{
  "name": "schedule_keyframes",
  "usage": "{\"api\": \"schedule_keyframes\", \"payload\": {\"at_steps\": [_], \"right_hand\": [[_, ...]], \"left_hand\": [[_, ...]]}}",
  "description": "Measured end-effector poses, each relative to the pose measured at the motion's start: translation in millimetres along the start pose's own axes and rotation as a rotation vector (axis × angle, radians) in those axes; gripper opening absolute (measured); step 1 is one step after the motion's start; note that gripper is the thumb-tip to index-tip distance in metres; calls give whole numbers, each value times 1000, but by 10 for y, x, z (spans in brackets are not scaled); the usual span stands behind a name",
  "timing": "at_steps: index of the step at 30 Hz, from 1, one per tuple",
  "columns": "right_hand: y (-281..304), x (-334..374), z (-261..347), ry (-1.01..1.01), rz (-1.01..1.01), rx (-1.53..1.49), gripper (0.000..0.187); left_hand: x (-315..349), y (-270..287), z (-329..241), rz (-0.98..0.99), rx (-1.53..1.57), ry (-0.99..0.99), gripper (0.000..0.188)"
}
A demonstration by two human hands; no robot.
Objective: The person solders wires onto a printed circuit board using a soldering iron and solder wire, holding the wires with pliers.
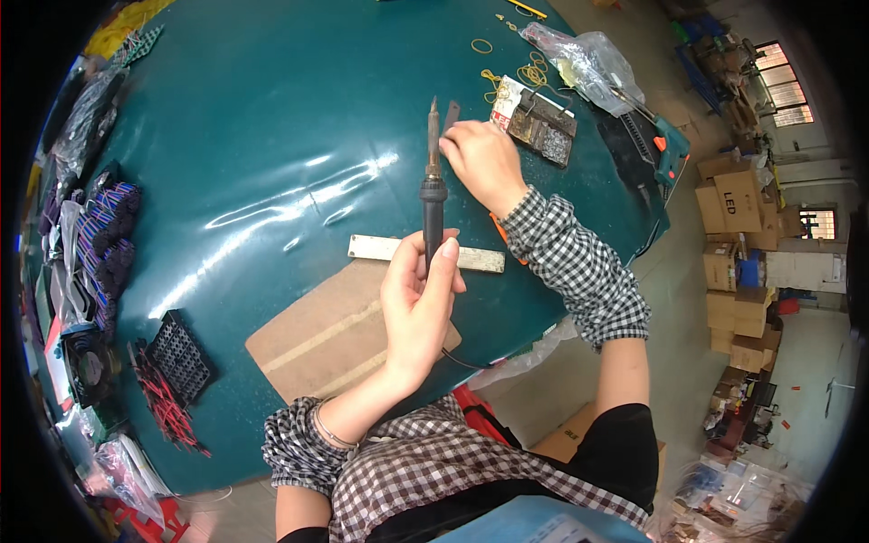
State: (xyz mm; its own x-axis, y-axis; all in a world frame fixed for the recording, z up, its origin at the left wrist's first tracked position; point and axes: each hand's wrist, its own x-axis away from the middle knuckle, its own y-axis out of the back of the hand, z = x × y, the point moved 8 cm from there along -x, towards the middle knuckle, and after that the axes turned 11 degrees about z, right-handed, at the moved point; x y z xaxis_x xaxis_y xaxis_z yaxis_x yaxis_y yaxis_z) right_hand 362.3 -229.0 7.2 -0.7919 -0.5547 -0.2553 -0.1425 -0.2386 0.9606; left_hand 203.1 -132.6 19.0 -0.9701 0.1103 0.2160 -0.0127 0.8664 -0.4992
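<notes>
My left hand [421, 303] is wrapped round the dark handle of a soldering iron [434, 192], which points away from me with its tip up. Close beside the iron's metal shaft, my right hand [484, 163] is closed in a pinch on a small flat dark metal strip [452, 114] that pokes out past the fingers. Whether the strip touches the shaft I cannot tell. Below the left hand lies a brown board [317, 335], with a pale metal bar [480, 260] at its far edge. Something orange [500, 226] shows partly behind the right wrist.
A soldering stand with a dark tray [546, 127] sits beyond the right hand, near rubber bands [534, 69] and a plastic bag [588, 63]. A green glue gun [668, 154] lies at the right edge. Red wires [167, 407], a black grid block [181, 356] and bundled cables [107, 235] line the left.
</notes>
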Motion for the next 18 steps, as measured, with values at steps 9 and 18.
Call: {"api": "schedule_keyframes", "payload": {"at_steps": [9,18], "right_hand": [[-59,-336,-255,-306,384,-23,17],[114,6,-596,-173,-7,-239,19]], "left_hand": [[39,-13,-94,8,-114,-71,27],[41,-51,-177,-8,-396,-198,25]]}}
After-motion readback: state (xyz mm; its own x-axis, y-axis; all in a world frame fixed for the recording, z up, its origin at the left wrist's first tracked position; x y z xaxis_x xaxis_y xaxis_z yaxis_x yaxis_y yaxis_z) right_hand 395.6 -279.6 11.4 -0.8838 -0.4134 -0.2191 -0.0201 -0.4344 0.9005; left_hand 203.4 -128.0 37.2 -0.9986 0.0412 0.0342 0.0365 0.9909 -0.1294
